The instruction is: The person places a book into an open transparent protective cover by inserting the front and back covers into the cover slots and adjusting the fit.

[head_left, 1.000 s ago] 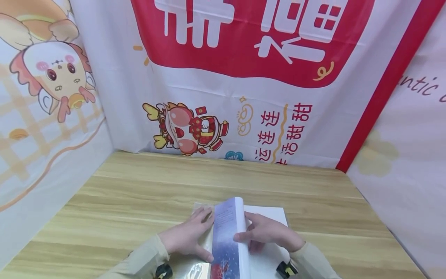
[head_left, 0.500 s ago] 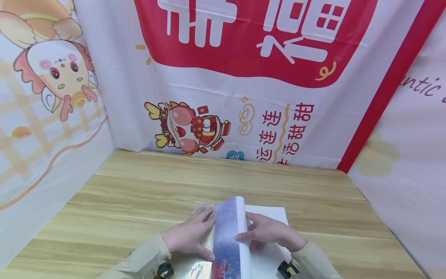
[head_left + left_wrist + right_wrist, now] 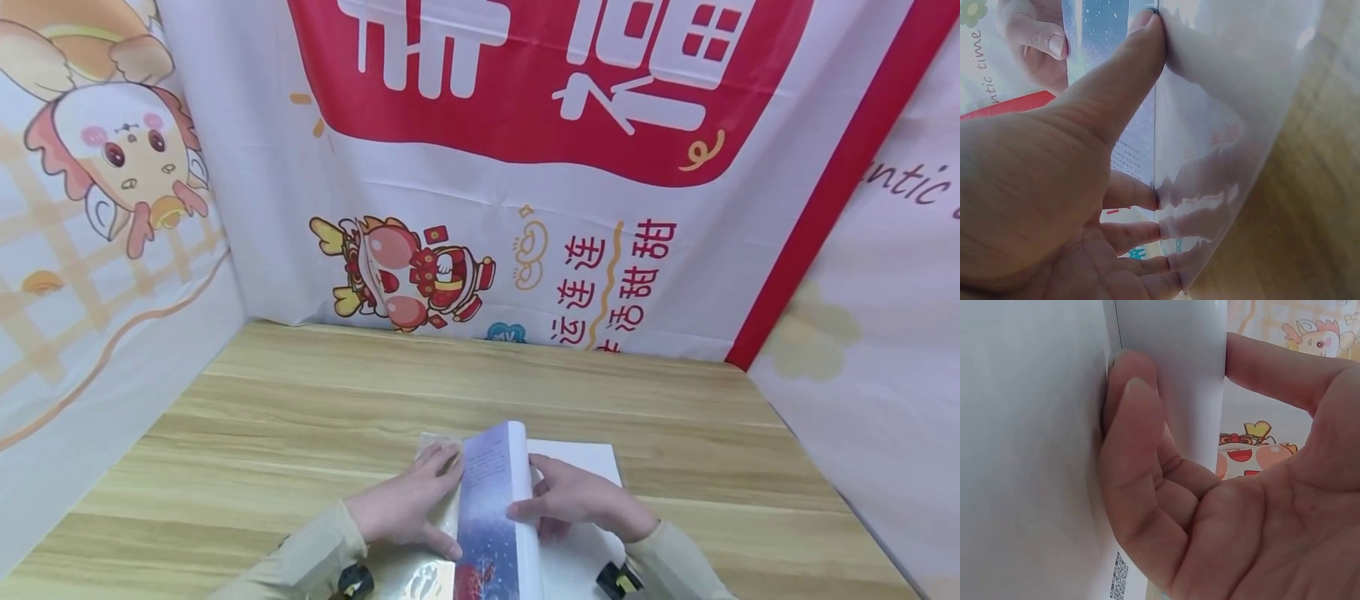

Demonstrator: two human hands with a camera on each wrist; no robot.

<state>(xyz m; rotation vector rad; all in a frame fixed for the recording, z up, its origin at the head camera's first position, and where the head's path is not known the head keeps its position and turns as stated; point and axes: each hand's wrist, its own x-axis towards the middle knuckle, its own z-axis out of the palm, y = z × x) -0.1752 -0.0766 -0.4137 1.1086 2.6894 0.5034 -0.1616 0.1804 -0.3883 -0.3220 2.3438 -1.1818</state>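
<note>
A book cover flap [image 3: 487,492], printed with a purple-blue snowy night scene, stands bent up in a curl near the table's front. My right hand [image 3: 573,500] holds this curl, thumb on the printed face and bent fingers behind it. In the right wrist view, those fingers [image 3: 1132,456] lie between the white curl [image 3: 1188,387] and a flat white surface [image 3: 1022,456]. My left hand [image 3: 408,508] rests on a clear plastic sheet [image 3: 427,575] along the flap's left edge. The left wrist view shows its spread fingertips on the glossy plastic [image 3: 1229,106].
Beneath the right hand lies a white panel [image 3: 581,458], on the wood-grain table [image 3: 300,417]. A small printed code [image 3: 1119,575] shows in the right wrist view. Printed cloth walls [image 3: 450,192] enclose the table at the back and both sides.
The head view has shifted very slightly. Both hands and the curled flap keep the same places relative to each other.
</note>
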